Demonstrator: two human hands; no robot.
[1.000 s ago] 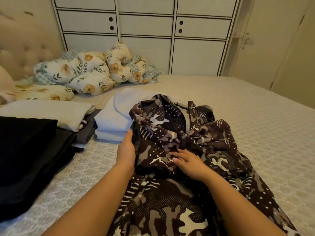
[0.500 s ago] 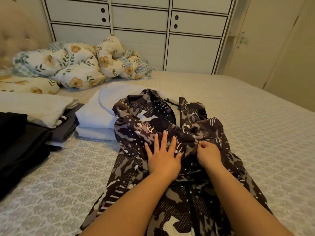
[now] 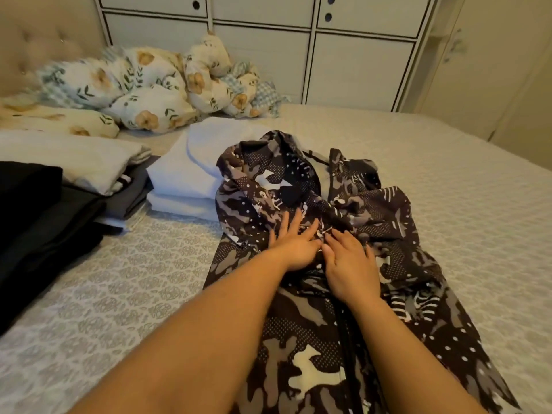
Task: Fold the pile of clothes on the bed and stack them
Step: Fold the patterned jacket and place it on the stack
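Your camouflage-print garment [image 3: 322, 339] lies spread down the middle of the bed [image 3: 448, 180], its bunched upper end resting against the white folded stack [image 3: 182, 177]. Your left hand [image 3: 294, 245] presses flat on the cloth, fingers straight and spread. Your right hand [image 3: 351, 264] rests just beside it, fingers relaxed on the fabric, gripping nothing. To your left sit 2 more piles: a black one [image 3: 33, 210] and a cream piece over grey layers [image 3: 80, 161]. Floral bedding [image 3: 143, 91] is heaped before the white cabinet [image 3: 343, 55].
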